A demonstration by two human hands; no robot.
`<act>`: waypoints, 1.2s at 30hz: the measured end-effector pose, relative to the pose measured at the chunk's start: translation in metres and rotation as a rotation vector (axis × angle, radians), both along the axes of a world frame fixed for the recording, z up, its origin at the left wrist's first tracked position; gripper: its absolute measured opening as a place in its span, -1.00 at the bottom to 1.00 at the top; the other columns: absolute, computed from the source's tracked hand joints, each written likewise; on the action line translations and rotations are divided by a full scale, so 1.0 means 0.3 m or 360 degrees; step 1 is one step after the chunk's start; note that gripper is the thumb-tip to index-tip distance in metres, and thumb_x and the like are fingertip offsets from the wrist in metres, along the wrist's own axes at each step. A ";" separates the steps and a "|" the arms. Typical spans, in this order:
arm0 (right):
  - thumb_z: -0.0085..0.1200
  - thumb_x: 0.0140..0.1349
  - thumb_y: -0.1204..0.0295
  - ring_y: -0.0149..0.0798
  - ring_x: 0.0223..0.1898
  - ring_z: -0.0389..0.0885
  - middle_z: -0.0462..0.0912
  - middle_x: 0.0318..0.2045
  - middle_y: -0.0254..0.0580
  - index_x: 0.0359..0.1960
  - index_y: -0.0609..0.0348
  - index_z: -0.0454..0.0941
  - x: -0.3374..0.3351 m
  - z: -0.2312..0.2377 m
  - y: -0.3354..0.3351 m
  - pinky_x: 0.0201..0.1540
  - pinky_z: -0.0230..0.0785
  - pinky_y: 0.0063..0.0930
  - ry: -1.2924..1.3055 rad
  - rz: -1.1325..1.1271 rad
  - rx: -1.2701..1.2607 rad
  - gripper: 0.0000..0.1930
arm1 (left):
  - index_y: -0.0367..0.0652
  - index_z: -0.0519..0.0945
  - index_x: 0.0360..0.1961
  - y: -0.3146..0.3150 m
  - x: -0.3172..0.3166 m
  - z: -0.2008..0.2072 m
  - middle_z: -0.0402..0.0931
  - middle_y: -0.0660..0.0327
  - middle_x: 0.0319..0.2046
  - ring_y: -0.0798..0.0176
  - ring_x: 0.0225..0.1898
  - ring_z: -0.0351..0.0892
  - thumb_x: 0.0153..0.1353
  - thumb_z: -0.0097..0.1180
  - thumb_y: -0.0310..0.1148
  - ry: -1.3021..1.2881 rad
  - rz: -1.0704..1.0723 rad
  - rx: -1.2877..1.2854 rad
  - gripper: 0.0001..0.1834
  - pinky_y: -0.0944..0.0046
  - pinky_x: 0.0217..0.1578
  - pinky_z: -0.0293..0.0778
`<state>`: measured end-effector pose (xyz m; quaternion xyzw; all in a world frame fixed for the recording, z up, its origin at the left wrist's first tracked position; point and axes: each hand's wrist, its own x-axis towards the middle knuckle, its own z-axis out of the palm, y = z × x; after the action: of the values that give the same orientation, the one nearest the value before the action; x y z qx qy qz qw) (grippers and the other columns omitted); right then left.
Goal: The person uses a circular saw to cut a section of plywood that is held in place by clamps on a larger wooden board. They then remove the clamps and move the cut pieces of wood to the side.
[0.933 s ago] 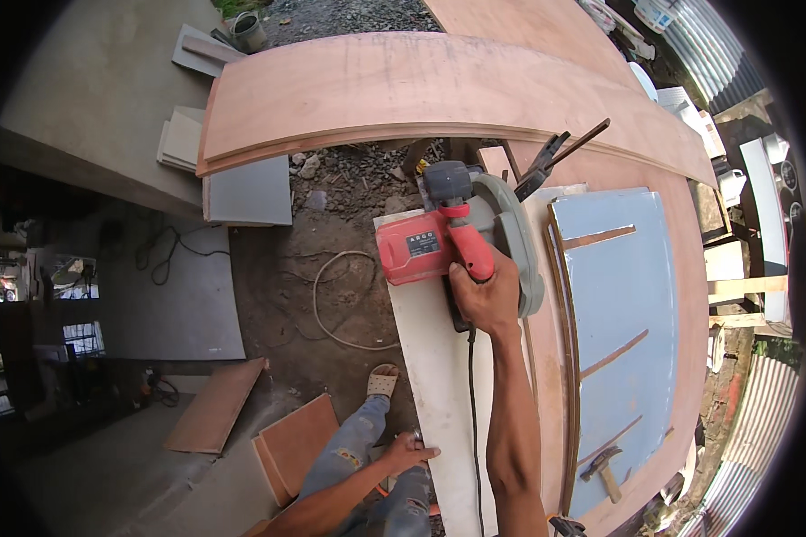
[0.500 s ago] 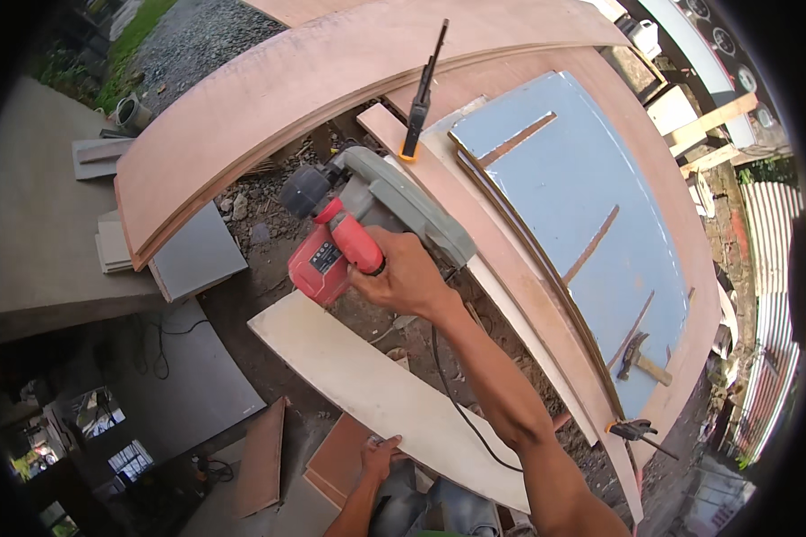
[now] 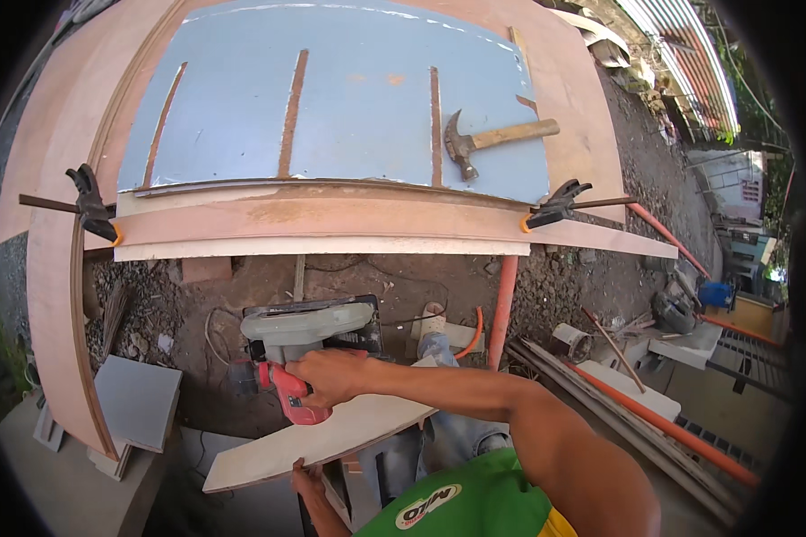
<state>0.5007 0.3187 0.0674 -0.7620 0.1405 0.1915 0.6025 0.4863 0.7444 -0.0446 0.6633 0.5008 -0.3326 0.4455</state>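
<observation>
Holding a red-and-grey electric circular saw [image 3: 306, 324], our right hand [image 3: 327, 376] is wrapping its fingers firmly round the red plastic handle. The saw is hanging over the dirt gap between the work surface and our body, its rounded grey guard facing the work surface and its red motor housing overlapping our view of a long, pale, flat wooden board [image 3: 322, 444]; we cannot tell whether the two are touching. Our left hand [image 3: 308, 479] is clamping onto the board's lower edge, left of its middle, and the board is lying at a slant in front of our blue denim jeans [image 3: 448, 443] and green shirt [image 3: 466, 501].

Beyond the saw, a long pinkish plywood strip [image 3: 331, 215] is running along the near edge of a light-blue painted panel [image 3: 367, 116], and a white-faced board [image 3: 322, 248] is showing beneath that strip. Two black bar clamps with orange pads, one on the left [image 3: 91, 204] and one on the right [image 3: 560, 206], are pressing on the strip. A wooden-handled claw hammer [image 3: 510, 133] is resting on the panel's right part. To our left, a curved pinkish plywood sheet [image 3: 58, 313] is reaching toward us, with a flat grey panel [image 3: 139, 403] lying beside its near end.
</observation>
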 end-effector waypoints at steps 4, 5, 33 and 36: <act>0.21 0.03 0.28 0.28 -0.28 0.60 0.61 -0.38 0.23 -0.18 0.33 0.45 -0.388 -0.025 -0.106 -0.18 0.47 0.00 0.0232 -0.0441 -0.0176 -0.59 | -0.44 0.32 0.13 -0.023 0.034 -0.012 0.28 -0.15 0.11 -0.15 0.10 0.40 0.14 0.06 -0.37 -0.0099 -0.0013 0.0178 -0.45 -0.04 0.03 0.48; 0.21 0.02 0.27 0.28 -0.28 0.60 0.61 -0.39 0.24 -0.18 0.32 0.46 -0.477 0.001 -0.129 -0.19 0.47 0.00 0.0308 -0.0542 -0.0218 -0.59 | -0.44 0.32 0.13 0.015 0.036 -0.014 0.28 -0.15 0.11 -0.15 0.10 0.40 0.14 0.06 -0.37 -0.0100 -0.0053 0.0153 -0.45 -0.04 0.03 0.48; -0.01 0.16 0.55 -0.42 -0.48 0.51 0.57 -0.49 -0.34 -0.05 0.37 0.60 -2.062 -0.045 -0.370 -0.41 0.35 -0.51 0.0446 -0.1801 -0.0444 -0.68 | -0.18 0.54 -0.33 -0.601 -0.276 0.136 0.44 0.29 -0.55 0.30 -0.50 0.48 0.11 0.16 -0.38 -0.0562 -0.0155 -0.0065 -0.87 0.19 -0.38 0.53; 0.05 0.09 0.50 -0.23 -0.40 0.57 0.61 -0.47 -0.12 -0.17 0.38 0.58 -2.084 -0.223 -0.427 -0.29 0.40 -0.35 0.0449 -0.1341 -0.0692 -0.72 | -0.31 0.51 -0.17 -0.538 -0.294 0.108 0.54 0.12 -0.34 0.15 -0.36 0.57 0.13 0.08 -0.38 -0.0515 -0.0056 -0.0354 -0.72 0.12 -0.21 0.56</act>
<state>-0.1246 0.1907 0.0004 -0.7136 0.5532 -0.0013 0.4298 0.3982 0.5829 -0.0121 0.6635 0.3711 -0.2828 0.5849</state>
